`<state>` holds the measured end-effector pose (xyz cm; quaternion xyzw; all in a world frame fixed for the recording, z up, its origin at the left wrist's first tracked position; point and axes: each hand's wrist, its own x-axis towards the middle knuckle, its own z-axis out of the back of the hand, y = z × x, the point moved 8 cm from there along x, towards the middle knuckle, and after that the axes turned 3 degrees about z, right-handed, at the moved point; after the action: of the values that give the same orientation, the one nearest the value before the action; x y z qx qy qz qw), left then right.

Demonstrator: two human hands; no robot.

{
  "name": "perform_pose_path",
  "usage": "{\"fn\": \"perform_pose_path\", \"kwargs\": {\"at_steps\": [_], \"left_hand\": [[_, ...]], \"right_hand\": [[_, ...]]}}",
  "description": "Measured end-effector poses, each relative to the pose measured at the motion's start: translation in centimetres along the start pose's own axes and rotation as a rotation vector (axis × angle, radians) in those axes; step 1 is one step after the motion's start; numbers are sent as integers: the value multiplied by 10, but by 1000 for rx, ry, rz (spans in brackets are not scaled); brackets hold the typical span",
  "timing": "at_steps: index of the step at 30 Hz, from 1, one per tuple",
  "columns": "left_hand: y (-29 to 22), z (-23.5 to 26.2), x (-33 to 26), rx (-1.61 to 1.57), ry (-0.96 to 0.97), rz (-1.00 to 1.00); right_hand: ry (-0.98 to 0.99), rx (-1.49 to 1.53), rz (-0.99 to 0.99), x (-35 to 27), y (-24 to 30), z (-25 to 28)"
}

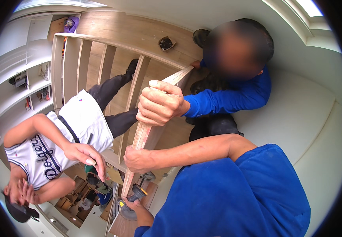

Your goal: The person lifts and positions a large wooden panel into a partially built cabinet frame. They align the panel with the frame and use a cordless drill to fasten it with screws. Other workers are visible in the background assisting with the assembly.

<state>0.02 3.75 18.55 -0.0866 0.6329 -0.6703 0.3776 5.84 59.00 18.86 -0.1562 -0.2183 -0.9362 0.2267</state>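
A long wooden board (144, 136) stands on edge, running from the upper middle down to the lower middle. My right hand (138, 158) grips its lower part, the bare forearm reaching in from my blue short sleeve at right. Below it, my left hand (136, 208) holds a black-and-yellow power drill (137, 193) against the foot of the board. A co-worker in a blue long-sleeved top closes a hand (160, 105) over the board's upper edge.
A white frame with upright slats (80, 59) lies over the wooden floor behind the board. A second person in a white jersey leans in at left, one hand (86, 155) hanging near the board. White shelves (25, 91) line the left wall; a white panel (297, 114) fills the right.
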Motion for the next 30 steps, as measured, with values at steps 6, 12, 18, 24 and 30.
{"fn": "perform_pose_path", "kwargs": {"at_steps": [6,12,18,24,30], "left_hand": [[2,7,10,68,-20,62],[-4,3,3,103,-58,58],[-3,2,-3,85,-105,94],[0,3,-6,82,-122,72],[-2,-2,-7,86,-111,68]], "right_hand": [[20,33,12,0,-4,0],[38,74,17,-1,-13,8],[27,44,11,-5,-18,17],[-2,51,12,-3,-14,16],[-5,76,2,-2,-14,10]]}}
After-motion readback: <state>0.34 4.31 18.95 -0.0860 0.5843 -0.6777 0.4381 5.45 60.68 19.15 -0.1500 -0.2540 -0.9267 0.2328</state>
